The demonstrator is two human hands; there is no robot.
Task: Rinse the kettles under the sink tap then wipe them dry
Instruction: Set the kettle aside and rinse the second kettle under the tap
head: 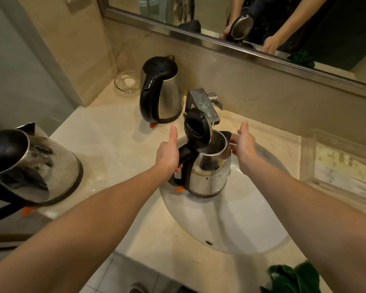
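A steel kettle (209,172) with its black lid flipped open hangs over the white sink basin (241,218), just below the chrome tap (203,106). Water drops cover its side. My left hand (167,153) grips its black handle, thumb raised. My right hand (244,144) is at the far side of the kettle's rim, thumb up, fingers touching the steel near the spout. A second kettle (163,96), lid closed, stands upright on the counter behind the sink. A third kettle (34,163) stands at the left edge of the counter.
A dark green cloth (292,278) lies on the counter's front right corner. A small glass dish (127,82) sits in the back left corner. A clear tray (342,163) with papers is on the right. A mirror (262,24) runs along the wall.
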